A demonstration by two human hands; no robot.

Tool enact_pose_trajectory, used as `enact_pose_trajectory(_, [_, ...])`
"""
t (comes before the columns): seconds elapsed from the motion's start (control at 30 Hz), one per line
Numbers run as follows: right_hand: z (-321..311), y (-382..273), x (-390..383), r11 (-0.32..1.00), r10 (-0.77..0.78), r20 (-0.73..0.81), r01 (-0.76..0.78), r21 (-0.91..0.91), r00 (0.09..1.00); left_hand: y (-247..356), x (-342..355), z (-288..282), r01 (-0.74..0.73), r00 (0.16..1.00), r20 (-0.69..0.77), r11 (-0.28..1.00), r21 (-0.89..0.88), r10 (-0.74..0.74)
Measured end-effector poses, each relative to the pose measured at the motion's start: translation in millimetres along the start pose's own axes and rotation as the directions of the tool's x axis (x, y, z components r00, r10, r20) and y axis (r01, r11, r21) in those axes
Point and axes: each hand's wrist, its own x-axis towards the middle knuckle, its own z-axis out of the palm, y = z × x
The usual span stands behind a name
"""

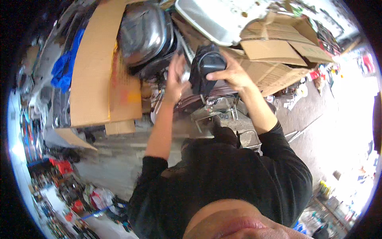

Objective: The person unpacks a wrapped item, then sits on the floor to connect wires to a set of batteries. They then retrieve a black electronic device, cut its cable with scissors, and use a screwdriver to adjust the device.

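My right hand (232, 73) grips a black, rounded plastic part with a dark opening (207, 65), held up in front of me. My left hand (175, 75) is raised just left of that part, fingers spread, palm toward it; whether it touches the part I cannot tell. Both forearms come up from my black sleeves. Behind the hands sits a shiny dark motorcycle body panel (145, 34) among cardboard.
A large flat cardboard sheet (97, 63) leans at the left, and an open cardboard box (278, 47) sits at the right. A white tub (217, 20) lies above. Blue cloth (63, 69) hangs far left. Metal parts (215, 109) and clutter cover the concrete floor.
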Motion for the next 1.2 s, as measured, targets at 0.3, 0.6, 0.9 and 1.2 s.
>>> enact_pose_trajectory(0.3, [-11, 37, -145, 0.996, 0.082, -0.144, -0.078, 0.03, 0.986, -29, -98, 97, 0.188, 0.947, 0.193, 0.928, 0.321, -0.259])
enact_pose_trajectory(0.6, [-20, 77, -294, 0.99, 0.094, -0.608, -0.012, 0.137, 0.788, -55, -175, 137, 0.759, 0.648, 0.482, 0.553, -0.343, -0.59])
enact_pose_trajectory(0.9, [-50, 71, -394, 0.966, 0.057, -0.669, 0.129, 0.226, 0.741, -67, -179, 215, 0.857, 0.48, 0.645, 0.475, -0.2, -0.595])
enact_pose_trajectory(1.2, [-141, 87, -501, 0.973, -0.017, -0.707, -0.151, -0.174, 0.707, -108, -189, 348, 0.848, 0.365, 0.632, 0.524, 0.077, -0.684])
